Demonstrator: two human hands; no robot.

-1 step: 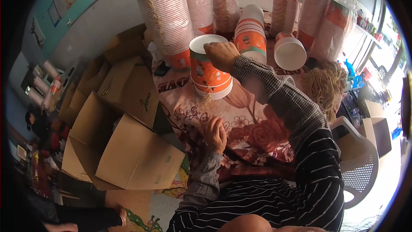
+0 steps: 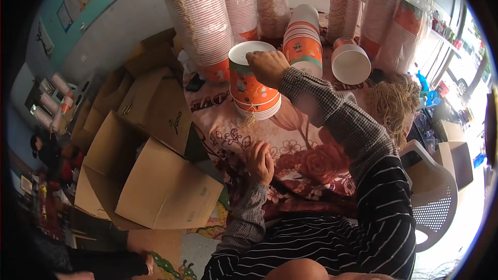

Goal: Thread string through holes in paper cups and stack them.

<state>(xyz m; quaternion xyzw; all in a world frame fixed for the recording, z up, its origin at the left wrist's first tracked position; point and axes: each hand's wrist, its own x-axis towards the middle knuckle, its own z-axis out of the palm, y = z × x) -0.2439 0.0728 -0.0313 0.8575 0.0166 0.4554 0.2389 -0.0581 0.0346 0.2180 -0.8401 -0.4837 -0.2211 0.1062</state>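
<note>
Flowery tablecloth (image 2: 295,137), nothing really shifted since earlier, orange tub stack (image 2: 253,87) is stood mouth-down on it, long axis upright, top touched by curled right hand (image 2: 268,67), grip unclear; left hand (image 2: 261,162) loosely rested there

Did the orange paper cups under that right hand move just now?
No, the orange paper cups stay put against the pink flowered tablecloth.

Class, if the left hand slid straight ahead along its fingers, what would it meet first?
The left hand would probably meet the orange cup stack, perhaps brushing pale strands at its base first; depth is unclear.
</note>
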